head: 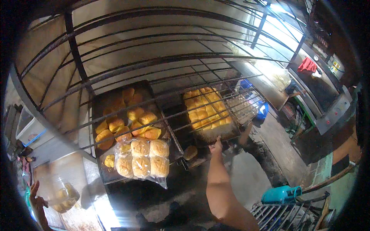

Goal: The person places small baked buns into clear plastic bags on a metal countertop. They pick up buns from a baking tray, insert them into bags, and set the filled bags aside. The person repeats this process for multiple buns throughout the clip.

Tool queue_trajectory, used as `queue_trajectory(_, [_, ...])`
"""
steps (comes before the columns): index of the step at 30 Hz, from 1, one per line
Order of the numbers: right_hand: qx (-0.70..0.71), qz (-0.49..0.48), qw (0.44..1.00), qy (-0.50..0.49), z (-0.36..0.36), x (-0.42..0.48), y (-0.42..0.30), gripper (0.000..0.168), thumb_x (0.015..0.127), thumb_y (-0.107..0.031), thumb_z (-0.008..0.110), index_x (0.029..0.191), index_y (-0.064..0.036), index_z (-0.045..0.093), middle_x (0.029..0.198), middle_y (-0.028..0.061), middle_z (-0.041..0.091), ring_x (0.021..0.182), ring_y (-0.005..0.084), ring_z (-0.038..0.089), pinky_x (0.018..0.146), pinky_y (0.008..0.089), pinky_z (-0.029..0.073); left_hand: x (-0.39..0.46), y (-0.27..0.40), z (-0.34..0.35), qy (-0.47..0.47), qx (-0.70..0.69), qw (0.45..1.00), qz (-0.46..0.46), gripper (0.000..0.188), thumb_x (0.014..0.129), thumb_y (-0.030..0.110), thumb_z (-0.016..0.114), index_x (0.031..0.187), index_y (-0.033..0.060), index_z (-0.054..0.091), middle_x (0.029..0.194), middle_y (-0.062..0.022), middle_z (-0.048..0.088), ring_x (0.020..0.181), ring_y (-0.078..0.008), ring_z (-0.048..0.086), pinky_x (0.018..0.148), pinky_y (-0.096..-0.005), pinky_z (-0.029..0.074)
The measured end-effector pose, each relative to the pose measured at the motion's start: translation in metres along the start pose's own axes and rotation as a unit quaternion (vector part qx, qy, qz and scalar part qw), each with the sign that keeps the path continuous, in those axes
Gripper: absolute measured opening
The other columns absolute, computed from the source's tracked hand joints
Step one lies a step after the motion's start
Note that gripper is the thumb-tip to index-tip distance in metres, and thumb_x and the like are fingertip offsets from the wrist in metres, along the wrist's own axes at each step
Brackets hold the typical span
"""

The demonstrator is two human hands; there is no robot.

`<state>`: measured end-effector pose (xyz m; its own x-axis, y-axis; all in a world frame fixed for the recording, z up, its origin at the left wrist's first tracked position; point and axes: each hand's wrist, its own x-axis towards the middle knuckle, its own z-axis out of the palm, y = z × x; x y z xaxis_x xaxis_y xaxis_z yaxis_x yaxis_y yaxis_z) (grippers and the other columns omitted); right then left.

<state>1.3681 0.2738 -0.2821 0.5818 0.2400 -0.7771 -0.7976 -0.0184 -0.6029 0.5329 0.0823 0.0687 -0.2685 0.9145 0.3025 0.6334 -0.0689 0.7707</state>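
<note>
My right hand (216,145) reaches to the near edge of a dark baking tray (231,133) on a metal rack. Its fingers are at the rim; whether they grip it I cannot tell. Joined golden bread rolls (206,109) fill the tray's far part. My left hand (38,201) is raised at the lower left, fingers apart, holding nothing, beside a clear plastic bag of bread (66,199). Between the hands, a clear bag of round buns (141,160) lies on the near part of another dark tray (99,173), with loose yellowish bread pieces (144,124) behind it.
Metal rack bars (173,57) cross above the trays. A single bun (190,152) lies left of my right hand. At the right are an oven (332,115) with a red cloth (307,65), and a teal gas cylinder (280,195). A plastic bin (33,130) stands at the left.
</note>
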Motion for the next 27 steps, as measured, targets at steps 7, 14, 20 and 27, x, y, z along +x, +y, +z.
queue_trajectory(7, [0.072, -0.077, 0.983, -0.152, -0.048, 0.029, 0.013, 0.04, 0.084, -0.025, 0.07, 0.118, -0.009, 0.055, 0.092, 0.0072, 0.059, 0.047, 0.0096, 0.034, 0.047, 0.0253, 0.039, 0.014, -0.007, 0.005, -0.024, -0.003, 0.999, -0.044, 0.063, 0.064, -0.004, 0.038, 0.124, 0.0014, 0.055, 0.134, -0.0117, 0.049, 0.057, -0.0078, 0.053, 0.039, -0.019, 0.041])
queue_trajectory(14, [0.145, -0.084, 0.94, -0.298, -0.181, -0.025, 0.059, 0.026, 0.089, -0.011, 0.058, 0.114, -0.004, 0.057, 0.108, 0.0016, 0.06, 0.054, 0.008, 0.044, 0.048, 0.022, 0.043, 0.02, -0.027, -0.036, -0.068, -0.006, 0.997, -0.037, 0.057, 0.07, 0.001, 0.044, 0.127, 0.0007, 0.053, 0.133, -0.0115, 0.05, 0.066, -0.0084, 0.055, 0.041, -0.0186, 0.041])
queue_trajectory(20, [0.217, -0.137, 0.94, -0.226, -0.282, -0.145, 0.098, 0.017, 0.079, -0.002, 0.064, 0.096, -0.005, 0.062, 0.089, -0.0023, 0.064, 0.062, 0.0061, 0.053, 0.046, 0.0169, 0.042, 0.033, -0.002, -0.024, -0.135, -0.078, 0.986, 0.052, 0.051, 0.08, 0.017, 0.056, 0.128, 0.001, 0.052, 0.132, -0.0105, 0.051, 0.081, -0.008, 0.055, 0.049, -0.0185, 0.04])
queue_trajectory(27, [0.169, -0.319, 0.906, -0.223, -0.369, -0.363, 0.166, 0.02, 0.077, -0.011, 0.067, 0.095, -0.003, 0.062, 0.097, 0.0067, 0.064, 0.087, 0.0188, 0.061, 0.073, 0.031, 0.05, 0.076, -0.036, -0.071, -0.212, -0.027, 0.974, 0.074, 0.052, 0.08, 0.024, 0.059, 0.128, 0.0052, 0.053, 0.126, -0.0022, 0.054, 0.085, -0.0084, 0.052, 0.065, -0.0211, 0.04])
